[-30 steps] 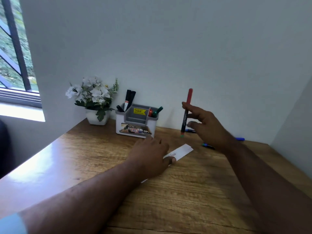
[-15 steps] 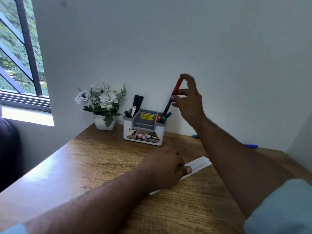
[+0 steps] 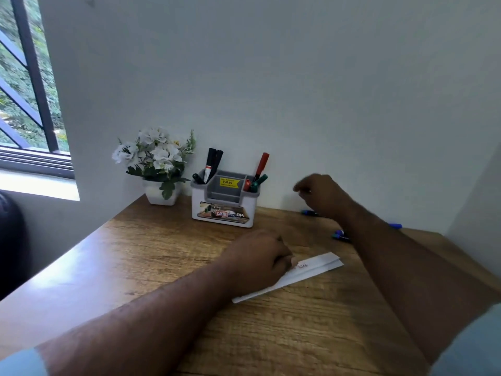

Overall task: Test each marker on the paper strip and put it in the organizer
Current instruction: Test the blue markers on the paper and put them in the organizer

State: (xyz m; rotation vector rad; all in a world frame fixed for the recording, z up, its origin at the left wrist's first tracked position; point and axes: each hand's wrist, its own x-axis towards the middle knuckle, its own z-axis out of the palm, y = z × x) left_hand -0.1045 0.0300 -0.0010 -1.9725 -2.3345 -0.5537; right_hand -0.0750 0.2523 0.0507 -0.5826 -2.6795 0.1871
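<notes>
The white and grey organizer [image 3: 223, 213] stands against the back wall. A red marker [image 3: 262, 164] leans in its right compartment beside a green one [image 3: 259, 181], and black markers [image 3: 212, 164] stand in its left. My right hand [image 3: 324, 196] hovers to the right of the organizer, fingers loosely curled and holding nothing. My left hand [image 3: 257, 257] rests on the white paper strip [image 3: 314, 265] and presses it to the table; a small red scribble shows on the strip. Blue markers [image 3: 339, 236] lie on the table behind my right forearm, partly hidden.
A white pot of white flowers [image 3: 157, 164] stands left of the organizer. One blue marker [image 3: 308, 212] lies by the back wall, and a second blue one [image 3: 395, 226] lies further right. The wooden table [image 3: 135, 253] meets walls at the back and right. A window is at the left.
My right hand carried the red marker from above the strip to the organizer, dropped it into the right compartment and pulled back to the right. My left hand stayed on the strip.
</notes>
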